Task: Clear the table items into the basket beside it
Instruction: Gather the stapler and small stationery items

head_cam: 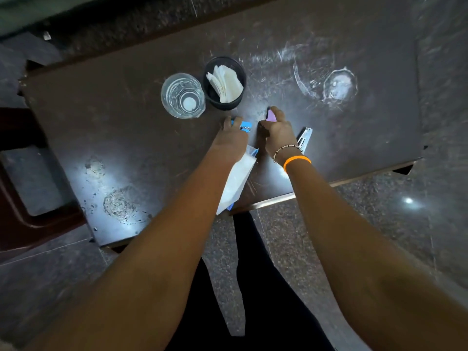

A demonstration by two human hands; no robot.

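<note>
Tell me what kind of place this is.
Probably an office or canteen-style room, though I can't be sure. A scratched dark table stands on a polished stone floor and carries a black cup of paper napkins, a drinking glass and a small blue stapler.

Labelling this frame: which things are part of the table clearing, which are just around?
Job: blue stapler, purple item, metal tool, white packet, glass, black cup of napkins, both hands.
Around: dark chair, wristbands.
</note>
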